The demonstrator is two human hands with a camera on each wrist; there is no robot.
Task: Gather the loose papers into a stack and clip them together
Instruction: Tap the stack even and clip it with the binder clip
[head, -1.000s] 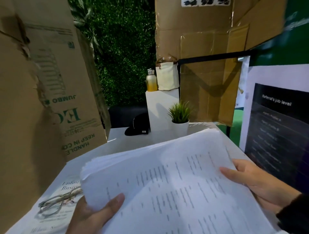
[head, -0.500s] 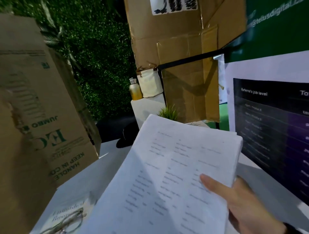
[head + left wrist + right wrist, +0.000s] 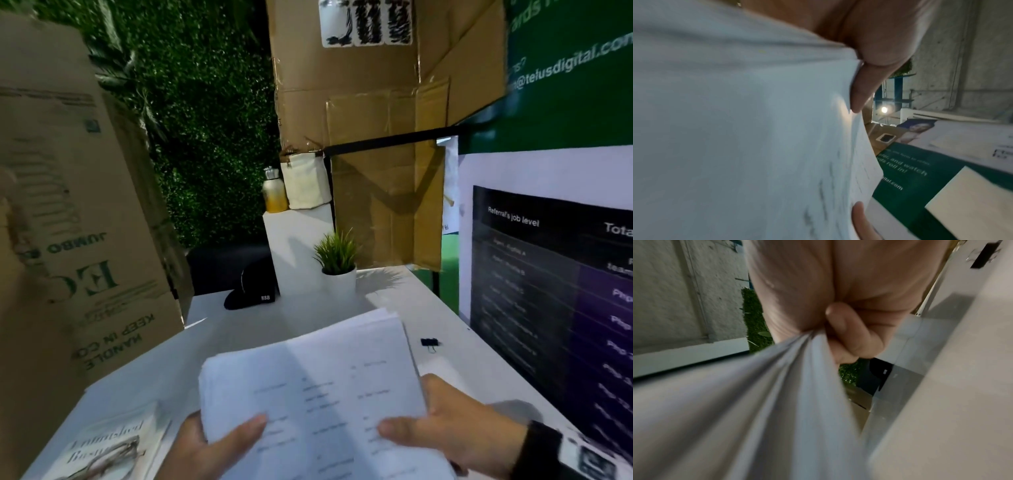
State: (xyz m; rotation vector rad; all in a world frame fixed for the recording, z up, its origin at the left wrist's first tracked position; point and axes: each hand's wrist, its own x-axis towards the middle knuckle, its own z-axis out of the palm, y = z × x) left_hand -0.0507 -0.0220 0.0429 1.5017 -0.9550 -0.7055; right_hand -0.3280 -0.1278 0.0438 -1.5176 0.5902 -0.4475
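A thick stack of printed white papers (image 3: 315, 387) is held above the white table (image 3: 404, 308) in the head view. My left hand (image 3: 219, 442) grips its near left corner, thumb on top. My right hand (image 3: 442, 428) grips the near right edge, thumb lying across the top sheet. A small black binder clip (image 3: 429, 342) lies on the table to the right of the stack, apart from both hands. The left wrist view is filled by the papers (image 3: 746, 129), with the fingers (image 3: 861, 91) at their edge. In the right wrist view, fingers (image 3: 849, 331) pinch the bunched sheets (image 3: 766, 410).
A book with glasses on it (image 3: 106, 452) lies at the near left. A big cardboard box (image 3: 78, 212) stands on the left. At the back stand a potted plant (image 3: 337, 263), a black cap (image 3: 253, 291) and a white pedestal (image 3: 298, 246). A poster board (image 3: 555, 274) lines the right side.
The stack came down from a steep tilt to lie flatter and lower. My left hand, out of view half a second ago, is back on the near left corner. The binder clip has come into view.
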